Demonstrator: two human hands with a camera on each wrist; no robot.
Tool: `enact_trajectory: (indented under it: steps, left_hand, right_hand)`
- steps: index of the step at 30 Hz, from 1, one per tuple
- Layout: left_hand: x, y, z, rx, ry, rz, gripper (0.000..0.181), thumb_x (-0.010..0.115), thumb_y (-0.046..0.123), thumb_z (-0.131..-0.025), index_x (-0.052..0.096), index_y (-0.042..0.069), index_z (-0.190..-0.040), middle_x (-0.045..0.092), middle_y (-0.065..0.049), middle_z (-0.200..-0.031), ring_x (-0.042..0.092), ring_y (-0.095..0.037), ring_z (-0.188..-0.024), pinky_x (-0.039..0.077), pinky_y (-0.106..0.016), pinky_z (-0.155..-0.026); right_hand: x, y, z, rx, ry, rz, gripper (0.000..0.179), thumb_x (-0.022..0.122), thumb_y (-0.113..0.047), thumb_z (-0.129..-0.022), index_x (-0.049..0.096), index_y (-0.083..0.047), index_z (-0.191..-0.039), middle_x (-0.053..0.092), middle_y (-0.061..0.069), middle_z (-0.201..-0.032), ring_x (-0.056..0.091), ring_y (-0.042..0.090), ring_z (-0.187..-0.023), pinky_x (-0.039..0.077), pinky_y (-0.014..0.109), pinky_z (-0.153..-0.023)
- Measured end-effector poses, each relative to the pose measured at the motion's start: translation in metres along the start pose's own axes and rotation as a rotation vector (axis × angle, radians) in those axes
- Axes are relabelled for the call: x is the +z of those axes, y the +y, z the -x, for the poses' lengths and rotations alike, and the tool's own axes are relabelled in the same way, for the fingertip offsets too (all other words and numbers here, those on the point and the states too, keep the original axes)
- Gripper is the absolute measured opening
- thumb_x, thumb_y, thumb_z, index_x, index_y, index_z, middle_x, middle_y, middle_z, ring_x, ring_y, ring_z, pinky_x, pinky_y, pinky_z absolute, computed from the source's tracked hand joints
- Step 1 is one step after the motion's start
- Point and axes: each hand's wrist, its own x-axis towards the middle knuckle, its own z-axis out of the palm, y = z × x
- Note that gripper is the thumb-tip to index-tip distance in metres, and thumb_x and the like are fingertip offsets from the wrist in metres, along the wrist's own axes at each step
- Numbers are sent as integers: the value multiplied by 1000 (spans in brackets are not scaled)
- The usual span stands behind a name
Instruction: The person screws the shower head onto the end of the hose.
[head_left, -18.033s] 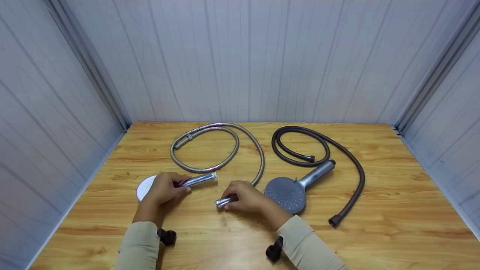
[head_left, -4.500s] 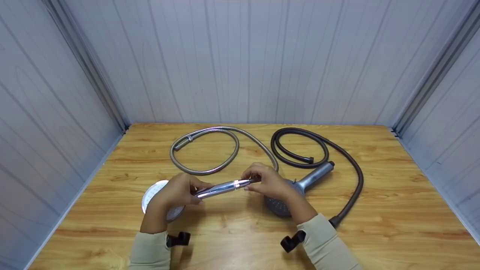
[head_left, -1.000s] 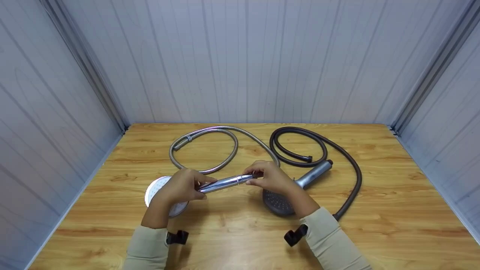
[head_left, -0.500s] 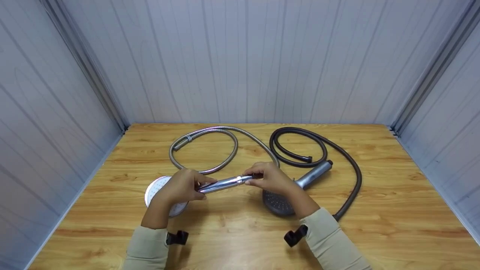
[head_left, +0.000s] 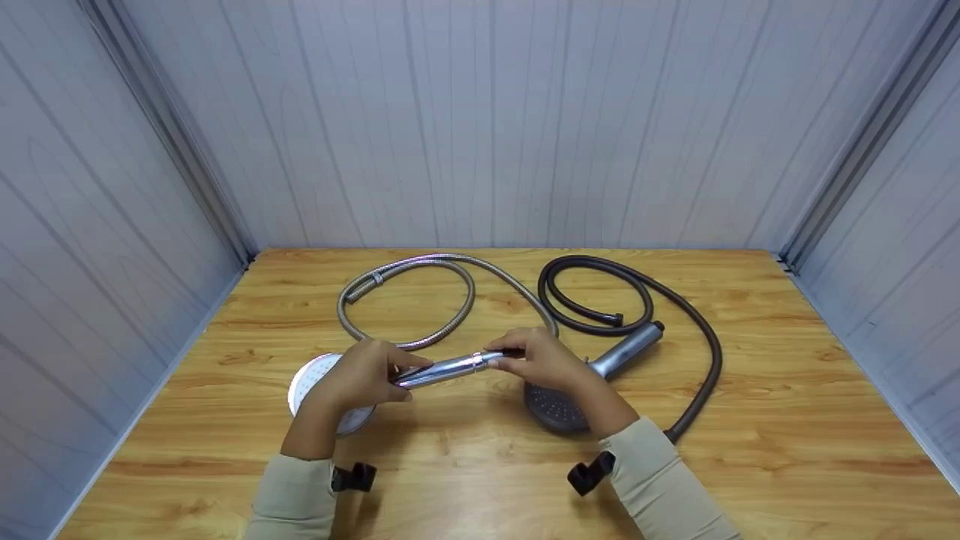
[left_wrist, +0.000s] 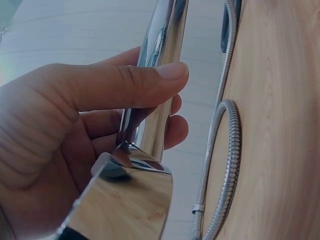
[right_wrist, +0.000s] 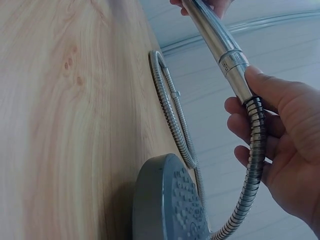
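Note:
My left hand (head_left: 364,379) grips the handle of a chrome shower head (head_left: 442,371), thumb on one side and fingers round the other in the left wrist view. The shower head's round white spray face (head_left: 315,375) is partly hidden behind that hand. My right hand (head_left: 544,360) pinches the chrome connector (right_wrist: 239,80) of a silver metal hose (right_wrist: 250,185). In the right wrist view the connector sits against the handle's end, in line with it. How far it is threaded on cannot be told. Handle and connector are held above the table.
A grey shower head (head_left: 559,409) lies on the wooden table (head_left: 450,487), partly behind the right wrist. A dark hose (head_left: 714,349) curls beyond it to the right. The silver hose's loop (head_left: 473,289) lies behind my hands. Panelled walls (head_left: 495,127) close the back and sides.
Eighteen seconds ago the shower head's handle and the hose's connector were apart; by 4.5 seconds ago they had met. Over the last second both hands have stayed nearly still.

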Motion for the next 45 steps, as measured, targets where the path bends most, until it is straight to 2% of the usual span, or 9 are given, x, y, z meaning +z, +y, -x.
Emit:
enact_trajectory:
  steps: [6,14,18,22,26,31,36,45]
  left_hand:
    - [-1,1,1,1,4,2,49,85,-2,-67,75,14,-113,67,6,-74,51,-7,-60,47,-27,-54]
    - [-2,2,0,-13,3,16,49,84,-3,-68,76,15,-112,67,7,-74,51,-8,-60,47,-27,-53]
    - [-2,2,0,-21,-1,19,48,84,-3,-68,76,16,-112,67,6,-73,51,-8,-60,46,-27,-53]
    - [-2,2,-1,-26,-8,28,48,84,-3,-69,76,16,-112,68,6,-75,52,-8,-61,47,-27,-54]
    - [-2,3,-2,-26,-5,42,47,84,-4,-69,76,14,-112,69,5,-77,53,-9,-62,48,-27,-55]
    - [-3,5,-3,-4,4,24,47,84,-4,-68,76,14,-110,68,6,-75,53,-9,-61,48,-27,-54]
    - [-3,5,-3,0,4,23,46,84,-5,-68,77,14,-109,68,6,-75,52,-8,-59,47,-26,-53]
    - [-5,7,-3,-9,4,21,46,84,-4,-67,77,15,-109,68,7,-74,51,-7,-60,47,-26,-53]
  right_hand:
    - [0,-2,0,23,-4,-10,25,67,-18,-93,72,-3,-112,71,7,-103,60,11,-82,49,27,-70]
    - [0,-2,-1,56,-9,25,22,66,-19,-94,73,-5,-110,71,2,-98,57,10,-78,47,26,-67]
    - [0,-1,-1,63,2,17,24,67,-19,-94,72,-5,-112,71,4,-102,62,12,-85,51,28,-74]
    - [0,-1,0,21,23,-37,31,72,-17,-90,69,-1,-115,70,8,-108,64,18,-92,53,39,-82]
    - [1,0,0,-68,59,-42,29,78,-11,-83,69,0,-109,68,9,-103,62,20,-86,52,45,-77]
    - [2,1,-1,-124,100,-1,19,79,-6,-80,71,-4,-97,68,4,-93,57,13,-76,49,36,-65]
    - [2,0,-2,-117,94,-9,17,78,-7,-81,72,-4,-97,69,3,-92,55,10,-74,44,24,-64]
    - [1,-1,-2,-96,72,-28,17,77,-11,-83,73,-3,-98,70,4,-92,55,9,-73,44,23,-63]
